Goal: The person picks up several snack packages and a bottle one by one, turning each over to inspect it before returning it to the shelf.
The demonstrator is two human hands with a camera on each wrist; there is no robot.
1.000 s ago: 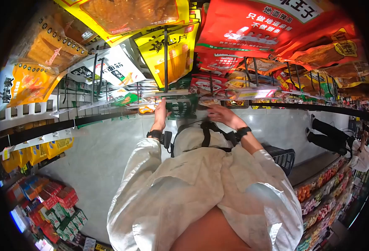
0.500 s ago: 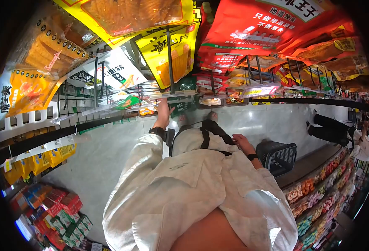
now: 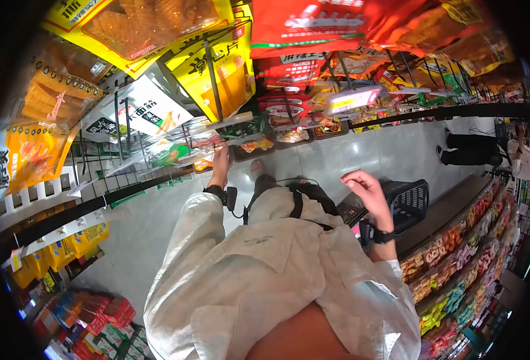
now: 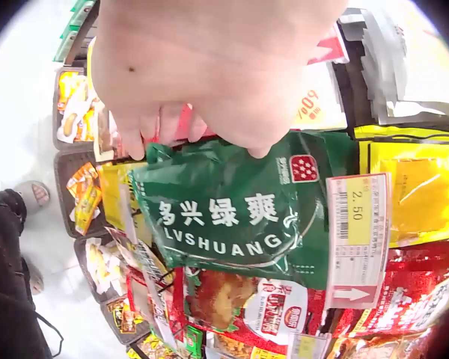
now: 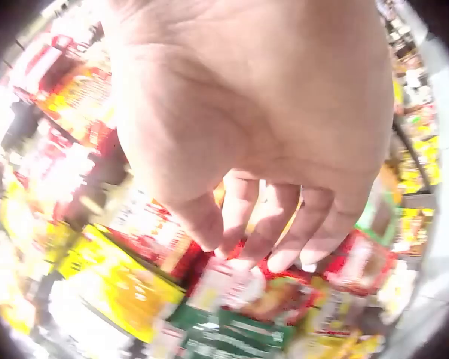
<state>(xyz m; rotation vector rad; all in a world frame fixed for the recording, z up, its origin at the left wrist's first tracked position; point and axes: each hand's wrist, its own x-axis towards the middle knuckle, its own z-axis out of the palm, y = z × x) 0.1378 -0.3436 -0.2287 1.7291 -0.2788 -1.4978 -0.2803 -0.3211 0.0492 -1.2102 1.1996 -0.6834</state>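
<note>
My left hand (image 3: 220, 166) is raised at the lower edge of the hanging snack packets. In the left wrist view the left hand (image 4: 209, 67) has its thumb over the upper edge of a green packet (image 4: 224, 217), its fingertips partly hidden at that edge; it appears to pinch it. A price tag (image 4: 358, 239) overlaps the packet's right end. My right hand (image 3: 367, 191) is held off to the right, away from the rack, fingers loosely bent and holding nothing. The right wrist view shows the right hand (image 5: 254, 97) with blurred packets beyond its fingers.
Yellow packets (image 3: 217, 78) and red packets (image 3: 307, 27) hang above the hands. A dark basket (image 3: 409, 207) stands on the floor at right, beside shelves of colourful packets (image 3: 439, 252). A person in black trousers (image 3: 472, 149) is farther right. Stacked boxes (image 3: 106, 318) are at lower left.
The right hand left the green packet, dropped down to the right, then rose again near the basket. The left hand stays at the rack's edge; the green packet has moved up among the hanging goods.
</note>
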